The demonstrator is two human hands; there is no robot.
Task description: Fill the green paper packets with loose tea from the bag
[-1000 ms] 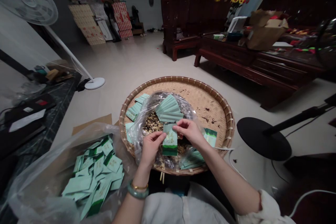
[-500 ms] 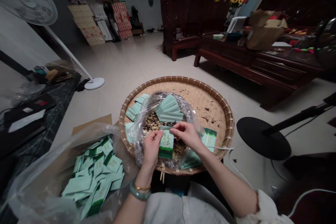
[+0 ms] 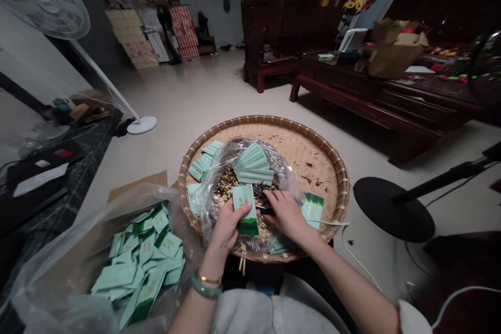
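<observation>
My left hand (image 3: 228,224) grips a pale green paper packet (image 3: 243,201) with a dark green lower band, thumb across its front. My right hand (image 3: 287,214) is closed round a black tool (image 3: 261,193) with two slim arms, just right of the packet. A white cord (image 3: 332,223) runs out from beside that hand. Both hands are over a clear plastic bag (image 3: 211,193) holding a dry, dark and pale loose mix (image 3: 223,188). A fanned stack of green packets (image 3: 252,159) lies on the mix behind the held packet.
The bag sits in a round woven bamboo tray (image 3: 332,167); more packets (image 3: 313,207) lie around it. At lower left a large plastic-lined bag (image 3: 66,271) holds many filled-looking packets (image 3: 144,255). A white fan (image 3: 141,125) stands left, a black stand base (image 3: 393,207) right.
My right hand has let go of the packet's top edge and now holds the black tool. My left hand has shifted its grip on the packet, thumb now across its front.
</observation>
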